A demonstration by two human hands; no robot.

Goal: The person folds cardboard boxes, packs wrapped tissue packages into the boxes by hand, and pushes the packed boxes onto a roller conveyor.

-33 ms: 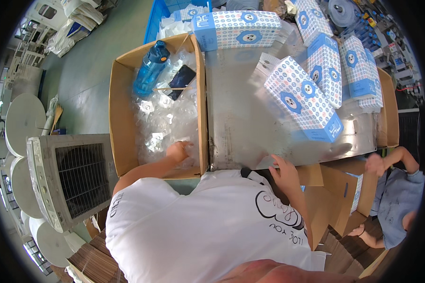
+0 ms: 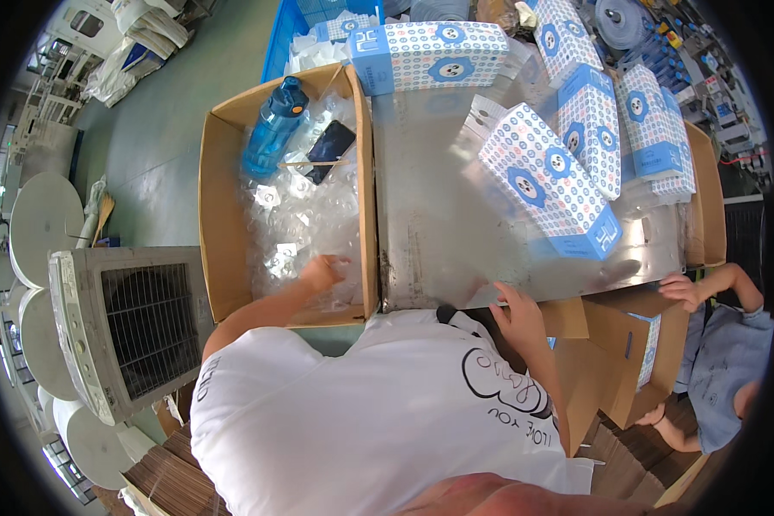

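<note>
My left hand (image 2: 322, 273) is down inside a cardboard box (image 2: 366, 206), among small clear plastic pieces (image 2: 305, 215) with white labels. Its fingers are drawn together at the plastic, and what they hold is too small to make out. My right hand (image 2: 519, 313) is at the near edge of the metal table (image 2: 439, 215), fingers apart and holding nothing. In the box above my left hand are a blue water bottle (image 2: 275, 127), a dark phone (image 2: 330, 151) and a thin stick (image 2: 315, 162). A blue-and-white patterned package (image 2: 546, 176) lies tilted on the table.
More patterned packages (image 2: 447, 56) lie at the back and right of the table. A blue crate (image 2: 277, 39) stands behind the box, an air cooler (image 2: 133, 322) to the left. At right, another person's hand (image 2: 681, 292) touches an open carton (image 2: 606, 357).
The other person's upper hand has shifted slightly left and up onto the carton's edge. My left hand has moved very little within the plastic pieces. My right hand stays in place.
</note>
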